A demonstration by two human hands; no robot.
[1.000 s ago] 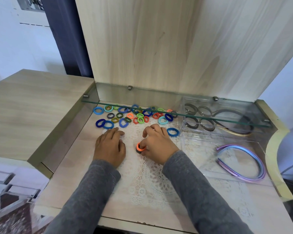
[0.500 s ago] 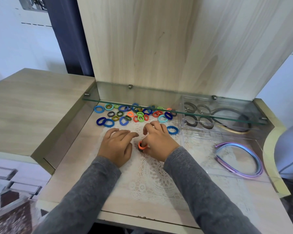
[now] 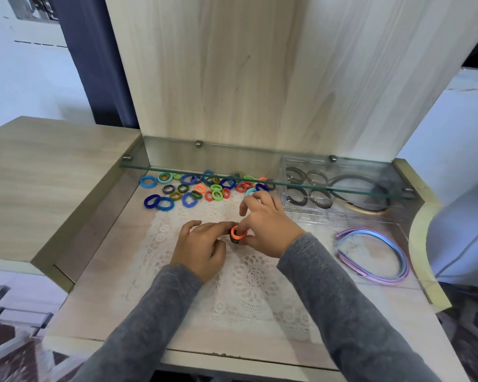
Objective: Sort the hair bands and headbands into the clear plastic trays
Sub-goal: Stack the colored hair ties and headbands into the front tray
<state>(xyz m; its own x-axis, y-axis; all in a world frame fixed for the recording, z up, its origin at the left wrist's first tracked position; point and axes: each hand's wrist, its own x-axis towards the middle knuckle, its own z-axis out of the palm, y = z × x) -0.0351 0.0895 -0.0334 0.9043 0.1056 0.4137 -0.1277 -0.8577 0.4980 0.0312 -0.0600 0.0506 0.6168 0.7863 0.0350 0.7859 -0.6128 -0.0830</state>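
Since a second ago the left hand has been drawn rightward across the lace mat, so that its outstretched forefinger now touches the orange hair band; its fingers are loosely spread and nothing is held in it. The band is pinched between thumb and forefinger of the right hand, on top of a dark band, just above the middle of the mat. It is tipped up, with its opening faced up and toward the wearer; being nearly round, no long axis can be told.

The loose hair bands are scattered behind the hands, partly beneath the edge of the glass shelf. To the right, a purple headband is laid in the front tray, its open ends pointed left and its length run from far left to near right. Dark headbands are kept in the back tray, under the shelf. Bare table is seen left of the mat and along the near edge.
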